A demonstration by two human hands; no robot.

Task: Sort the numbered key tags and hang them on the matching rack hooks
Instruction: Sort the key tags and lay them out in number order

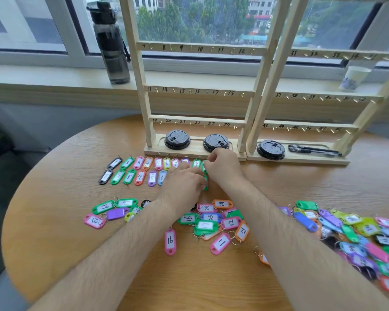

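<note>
Left hand [184,182] over sorted key tags [140,176], grip unclear, right hand [222,167] pinching half-hidden green tag [204,167]

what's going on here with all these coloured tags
A person is sorting numbered key tags on a round table. Two rows in number order lie before the wooden racks, whose visible hooks are bare. The right hand pinches the back-row green tag at the rows' right end; the left hand is on the front-row green tag, grip unclear. Loose piles wait nearer the person.
</note>
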